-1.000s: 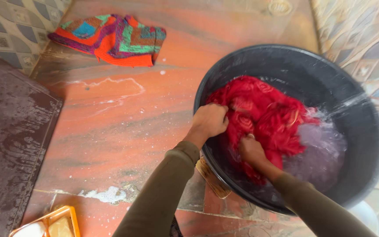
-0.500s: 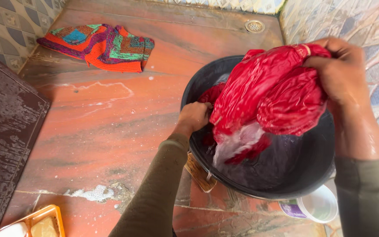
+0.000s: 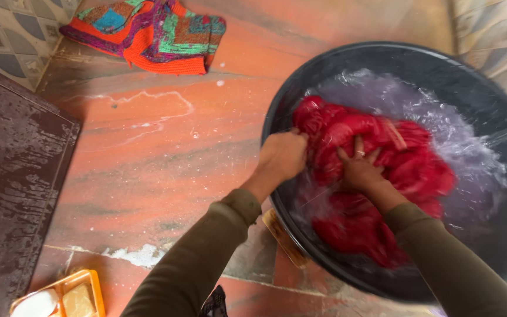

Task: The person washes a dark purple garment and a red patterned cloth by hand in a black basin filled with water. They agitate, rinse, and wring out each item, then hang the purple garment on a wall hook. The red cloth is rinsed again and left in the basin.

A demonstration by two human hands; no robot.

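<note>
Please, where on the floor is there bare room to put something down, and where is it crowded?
Bare orange floor lies between the dark mat, the knitted cloth and the black basin. Crowded: the basin, filled by red cloth, water, left hand and right hand; also the orange tray corner.

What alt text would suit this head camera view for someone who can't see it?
Two hands, left hand and right hand, press red cloth into sudsy water in a black basin on an orange floor. A colourful knitted cloth lies beyond.
</note>
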